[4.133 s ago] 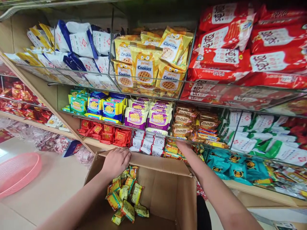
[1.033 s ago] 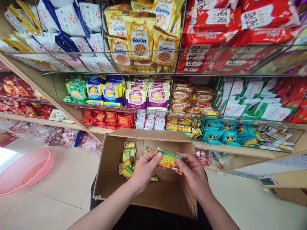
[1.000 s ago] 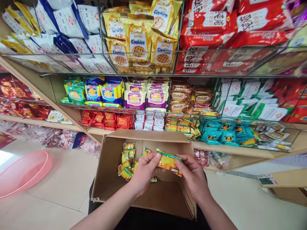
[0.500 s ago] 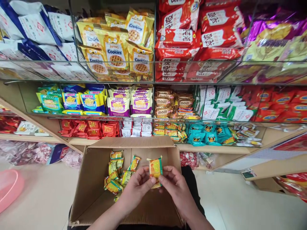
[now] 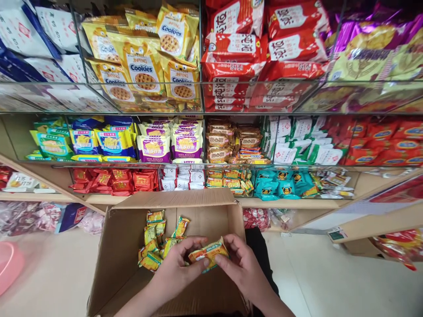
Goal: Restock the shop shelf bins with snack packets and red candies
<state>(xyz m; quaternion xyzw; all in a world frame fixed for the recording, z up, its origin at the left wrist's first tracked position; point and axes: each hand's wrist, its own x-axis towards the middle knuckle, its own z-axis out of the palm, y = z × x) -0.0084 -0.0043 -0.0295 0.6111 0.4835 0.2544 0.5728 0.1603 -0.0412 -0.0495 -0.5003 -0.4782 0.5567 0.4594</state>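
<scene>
Over an open cardboard box (image 5: 122,220), both my hands hold a small yellow and green snack packet (image 5: 211,252), its long side lying roughly level. My left hand (image 5: 180,264) grips its left end with thumb and fingers. At the right end, my right hand (image 5: 239,262) pinches it with the thumb in front. Whether a second packet lies beneath the held one cannot be made out. Several similar yellow snack packets (image 5: 152,244) lie loose on the left side of the box bottom, some of them partly hidden behind my left hand.
Glass-fronted shelves rise behind the box with yellow cookie bags (image 5: 142,70), red bags (image 5: 236,48) and rows of smaller packets. Yellow packets (image 5: 231,180) fill a bottom compartment just behind the box flap. A pink basket (image 5: 9,266) stands on the floor at left.
The held packet has turned from upright, front towards me, to lying lengthwise between both hands. The view has shifted a little, so shelves and box appear further left.
</scene>
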